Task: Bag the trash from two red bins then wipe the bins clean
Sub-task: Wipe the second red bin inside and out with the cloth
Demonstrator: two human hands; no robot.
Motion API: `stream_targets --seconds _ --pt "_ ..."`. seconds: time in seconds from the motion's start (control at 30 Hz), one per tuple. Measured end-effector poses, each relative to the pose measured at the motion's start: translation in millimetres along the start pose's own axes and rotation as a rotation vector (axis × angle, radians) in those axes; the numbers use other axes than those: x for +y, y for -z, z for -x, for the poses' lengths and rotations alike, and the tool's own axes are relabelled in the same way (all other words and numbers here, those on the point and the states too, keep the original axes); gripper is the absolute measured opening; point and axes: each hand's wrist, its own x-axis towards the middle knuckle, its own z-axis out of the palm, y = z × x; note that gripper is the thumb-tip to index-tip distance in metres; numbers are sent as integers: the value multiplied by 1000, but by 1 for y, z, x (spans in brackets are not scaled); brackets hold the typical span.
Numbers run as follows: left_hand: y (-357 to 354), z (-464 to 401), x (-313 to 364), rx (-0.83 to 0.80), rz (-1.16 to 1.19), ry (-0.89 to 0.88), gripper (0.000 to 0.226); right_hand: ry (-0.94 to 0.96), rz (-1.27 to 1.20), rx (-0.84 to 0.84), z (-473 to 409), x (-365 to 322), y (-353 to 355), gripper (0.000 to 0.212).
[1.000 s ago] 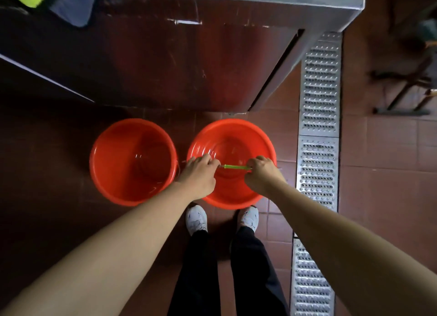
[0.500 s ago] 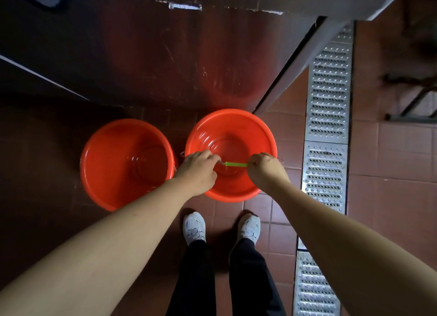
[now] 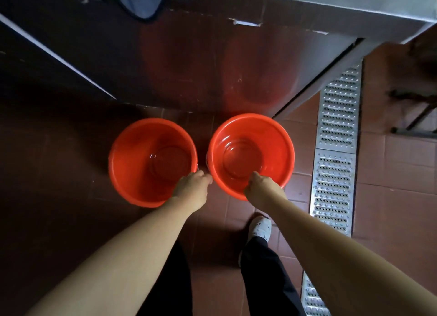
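Two red bins stand side by side on the tiled floor, both with bare, shiny insides. The left red bin (image 3: 142,164) is just left of my left hand (image 3: 192,186), which hangs with curled fingers over the gap between the bins. My right hand (image 3: 262,185) is curled over the near rim of the right red bin (image 3: 272,145). I see nothing in either hand; the bin's green handle is out of sight.
A steel counter front (image 3: 189,67) rises right behind the bins. A perforated metal drain grate (image 3: 335,150) runs along the floor to the right. A blue-grey cloth (image 3: 142,1) hangs at the top. My white shoe (image 3: 260,228) stands near the right bin.
Both hands held the right bin's green handle between them before; now the handle is gone from view and the hands are farther apart. The right bin sits lower, level with the left one.
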Motion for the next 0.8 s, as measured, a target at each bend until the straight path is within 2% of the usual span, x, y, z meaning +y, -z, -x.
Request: stream_targets --seconds 0.13,0.23,0.33,0.43,0.57,0.7,0.8 --pt "4 6 -50 22 45 20 29 -29 -56 18 -12 -54 -24 29" --pt "8 25 -109 13 101 46 28 -64 -127 10 -20 -99 -47 29" --pt "13 47 -184 -26 234 155 27 -147 -293 22 -25 -146 -67 31" --pt "21 51 -254 16 308 292 27 -253 -577 40 -38 -179 -84 31" --pt "15 33 -319 46 404 422 33 -349 -758 73 -62 -194 -113 34" --pt "-7 0 -357 135 536 544 37 -439 -770 190 -92 -193 -143 27" --pt "-27 -20 -378 130 645 622 58 -429 -825 279 -120 -190 -164 25"
